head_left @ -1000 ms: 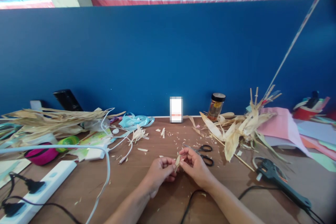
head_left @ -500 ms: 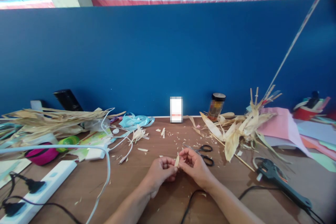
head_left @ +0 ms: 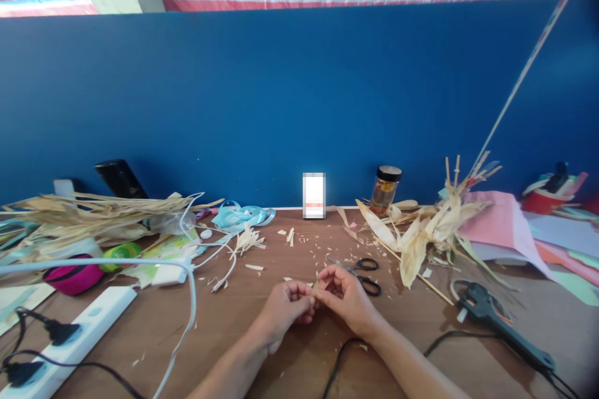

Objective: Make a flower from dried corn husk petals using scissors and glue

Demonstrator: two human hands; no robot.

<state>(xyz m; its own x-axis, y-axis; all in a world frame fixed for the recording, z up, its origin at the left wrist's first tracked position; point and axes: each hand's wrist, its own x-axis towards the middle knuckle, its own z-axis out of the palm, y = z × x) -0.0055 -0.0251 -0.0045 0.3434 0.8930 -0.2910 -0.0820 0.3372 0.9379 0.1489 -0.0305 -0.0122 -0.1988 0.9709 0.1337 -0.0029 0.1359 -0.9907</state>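
Husk piece (head_left: 316, 287), a small pale sliver, is pinched between both hands just above the near middle of the table. The left hand (head_left: 283, 308) is curled closed with its fingertips on one side of it. The right hand (head_left: 347, 297) is likewise closed on the other side, so the husk piece is mostly hidden between the two sets of fingertips.

Black-handled scissors (head_left: 364, 274) lie just behind the right hand, nearly touching it. A black cable (head_left: 337, 365) curls on the table between the forearms. A black glue gun (head_left: 495, 317) lies well to the right, and behind it is a loose heap of dried husks (head_left: 421, 230) with thin sticks poking up. A jar with a black lid (head_left: 385, 189) stands at the back, and pink paper (head_left: 501, 222) lies to the right of the heap. On the left lie long dried leaves (head_left: 93, 211), light-blue ribbon (head_left: 241, 215), a pink pouch (head_left: 73, 277), a white cable (head_left: 189, 287) and a white power strip (head_left: 75, 333) with black plugs in it.

Small trimmings (head_left: 290, 235) are scattered over the brown wooden table (head_left: 234, 330). A blue partition (head_left: 299, 100) closes off its far edge, with concrete beams above.
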